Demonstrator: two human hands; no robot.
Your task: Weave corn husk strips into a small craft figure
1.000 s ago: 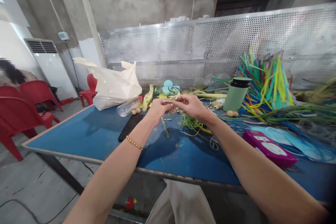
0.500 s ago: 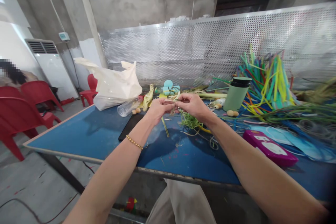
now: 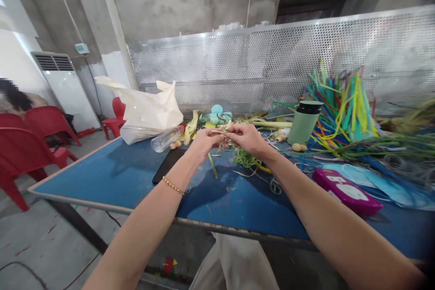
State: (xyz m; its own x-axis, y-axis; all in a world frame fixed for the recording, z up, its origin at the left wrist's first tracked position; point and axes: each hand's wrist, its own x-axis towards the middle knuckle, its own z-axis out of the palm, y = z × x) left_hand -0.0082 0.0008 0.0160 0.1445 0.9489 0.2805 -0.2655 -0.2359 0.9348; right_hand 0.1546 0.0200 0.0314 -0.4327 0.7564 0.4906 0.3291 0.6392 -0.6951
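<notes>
My left hand (image 3: 205, 141) and my right hand (image 3: 247, 138) meet above the blue table, fingertips almost touching. Both are closed on a small bundle of pale plant strips (image 3: 224, 131), whose ends poke out above and below the fingers. The exact grip of each finger is hidden. Beneath my right hand lies a heap of green shredded strands (image 3: 245, 157). A yellow-green stalk piece (image 3: 213, 166) rests on the table just below my left hand. A gold bead bracelet (image 3: 173, 185) circles my left wrist.
Left of my hands are a white plastic bag (image 3: 149, 111), a clear bottle (image 3: 167, 139) and a dark tablet (image 3: 168, 166). To the right stand a green tumbler (image 3: 304, 124), a magenta box (image 3: 345, 191) and colourful strips (image 3: 356, 108). A perforated metal screen (image 3: 238, 68) runs behind the table (image 3: 102, 176).
The view has tilted up slightly, showing more of the exit sign. My hands stay together on the plant strips, with only small shifts of the fingers.
</notes>
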